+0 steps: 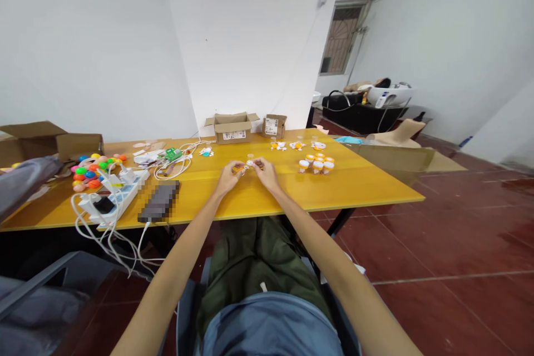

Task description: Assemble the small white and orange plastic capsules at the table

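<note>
My left hand [230,177] and my right hand [266,172] meet over the middle of the yellow table [267,203], fingertips pinched close together. A small white piece [246,167] is between the left fingertips. In the right fingers sits a small round white piece [250,163], too small to name surely. Just behind the hands stands a clear cup-like piece [250,156]. To the right, several orange jars with white lids [317,166] stand in a tight group. Behind them lie small piles of white and orange parts [297,146].
Two cardboard boxes [232,128] stand against the wall. A teal-and-white part [206,152] lies left of them. Farther left are a phone [159,201], a power strip [119,196] with white cables, and colourful balls [92,171]. The table's right edge slopes toward a red tiled floor [450,233].
</note>
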`<act>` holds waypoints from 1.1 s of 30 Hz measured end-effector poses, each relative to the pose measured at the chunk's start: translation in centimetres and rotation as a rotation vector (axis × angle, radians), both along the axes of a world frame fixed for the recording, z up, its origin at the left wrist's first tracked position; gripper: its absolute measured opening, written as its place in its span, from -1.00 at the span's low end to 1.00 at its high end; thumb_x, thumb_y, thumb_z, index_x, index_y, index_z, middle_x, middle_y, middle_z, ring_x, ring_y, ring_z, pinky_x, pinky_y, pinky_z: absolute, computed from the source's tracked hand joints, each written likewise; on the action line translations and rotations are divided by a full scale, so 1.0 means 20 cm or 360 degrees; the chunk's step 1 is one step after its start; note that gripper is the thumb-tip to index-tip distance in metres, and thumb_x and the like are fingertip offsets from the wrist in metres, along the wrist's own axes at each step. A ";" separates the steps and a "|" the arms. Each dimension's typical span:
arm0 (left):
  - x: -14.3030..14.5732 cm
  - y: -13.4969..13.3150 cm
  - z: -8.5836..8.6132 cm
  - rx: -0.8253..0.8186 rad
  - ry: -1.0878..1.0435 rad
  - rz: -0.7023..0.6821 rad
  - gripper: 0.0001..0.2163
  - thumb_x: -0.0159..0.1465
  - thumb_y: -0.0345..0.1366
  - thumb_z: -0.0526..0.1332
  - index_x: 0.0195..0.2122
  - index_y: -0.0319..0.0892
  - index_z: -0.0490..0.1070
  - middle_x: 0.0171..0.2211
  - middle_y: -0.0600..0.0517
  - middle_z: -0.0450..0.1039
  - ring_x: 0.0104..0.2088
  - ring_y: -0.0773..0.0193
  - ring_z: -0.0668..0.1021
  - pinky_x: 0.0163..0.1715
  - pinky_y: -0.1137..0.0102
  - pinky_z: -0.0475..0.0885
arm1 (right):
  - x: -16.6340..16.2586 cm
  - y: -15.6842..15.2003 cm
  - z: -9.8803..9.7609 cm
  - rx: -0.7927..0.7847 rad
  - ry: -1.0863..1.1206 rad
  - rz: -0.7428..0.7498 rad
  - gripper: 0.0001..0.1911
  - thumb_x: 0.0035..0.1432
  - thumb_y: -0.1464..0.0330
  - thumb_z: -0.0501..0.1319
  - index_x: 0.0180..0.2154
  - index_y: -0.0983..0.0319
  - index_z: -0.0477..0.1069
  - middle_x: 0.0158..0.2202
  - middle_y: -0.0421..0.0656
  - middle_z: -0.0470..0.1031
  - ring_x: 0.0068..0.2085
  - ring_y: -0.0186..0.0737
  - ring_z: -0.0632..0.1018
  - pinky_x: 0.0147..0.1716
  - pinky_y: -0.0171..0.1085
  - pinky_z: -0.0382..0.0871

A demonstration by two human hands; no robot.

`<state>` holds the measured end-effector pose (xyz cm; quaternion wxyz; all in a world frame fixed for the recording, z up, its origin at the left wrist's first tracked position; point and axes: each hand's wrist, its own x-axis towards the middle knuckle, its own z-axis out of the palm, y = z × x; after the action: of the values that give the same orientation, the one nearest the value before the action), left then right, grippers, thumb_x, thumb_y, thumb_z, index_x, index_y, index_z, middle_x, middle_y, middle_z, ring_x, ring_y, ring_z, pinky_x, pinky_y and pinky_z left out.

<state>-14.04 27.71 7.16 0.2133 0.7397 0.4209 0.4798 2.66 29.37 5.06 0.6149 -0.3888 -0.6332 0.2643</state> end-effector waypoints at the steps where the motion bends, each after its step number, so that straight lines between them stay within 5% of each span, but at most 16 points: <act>1: 0.00 0.00 0.00 0.0047 0.0086 0.0045 -0.83 0.17 -0.35 0.28 -0.21 -0.09 0.56 -0.18 -0.01 0.61 -0.12 0.15 0.59 -0.05 0.23 0.48 | 0.00 0.01 -0.01 -0.0019 0.0021 -0.0043 -0.88 0.07 0.25 0.24 -0.41 0.15 0.44 -0.40 -0.17 0.60 -0.33 -0.17 0.59 -0.24 -0.20 0.51; 7: 0.07 -0.02 0.01 0.0183 0.0508 0.0323 -0.83 0.20 -0.36 0.26 -0.19 -0.03 0.56 -0.14 -0.03 0.58 0.02 0.04 0.50 0.08 0.13 0.36 | 0.03 0.08 -0.08 -0.0154 0.0072 -0.0182 -0.87 0.06 0.24 0.26 -0.41 0.17 0.45 -0.43 -0.19 0.59 -0.33 -0.17 0.60 -0.24 -0.19 0.53; 13: 0.16 0.08 -0.01 0.0077 0.0513 0.0432 -0.84 0.19 -0.37 0.23 -0.27 -0.05 0.58 -0.12 -0.15 0.57 0.05 -0.13 0.46 0.07 0.04 0.27 | 0.05 0.14 -0.12 -0.0246 0.0074 -0.0207 -0.92 0.02 0.30 0.29 -0.43 0.17 0.47 -0.44 -0.18 0.60 -0.34 -0.16 0.62 -0.25 -0.18 0.55; 19: 0.20 0.19 -0.02 -0.0061 0.0587 0.0370 -0.95 0.09 -0.39 0.32 -0.48 -0.11 0.51 -0.27 -0.19 0.55 0.04 -0.21 0.49 0.10 0.04 0.24 | 0.05 0.16 -0.14 -0.0297 0.0080 -0.0216 -0.95 0.00 0.32 0.30 -0.45 0.16 0.49 -0.44 -0.17 0.63 -0.34 -0.15 0.64 -0.25 -0.18 0.57; 33: 0.20 0.19 0.00 0.0000 0.0600 0.0308 -0.87 0.09 -0.47 0.29 -0.47 -0.06 0.51 -0.36 -0.08 0.57 -0.07 -0.06 0.55 0.01 0.15 0.30 | 0.04 0.15 -0.13 -0.0333 0.0076 -0.0332 -0.96 -0.02 0.41 0.28 -0.46 0.15 0.50 -0.44 -0.18 0.64 -0.32 -0.13 0.66 -0.20 -0.16 0.56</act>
<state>-10.08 31.52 7.18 0.0837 0.7725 0.5224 0.3511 3.47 32.44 2.53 0.6100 -0.5080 -0.5434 0.2728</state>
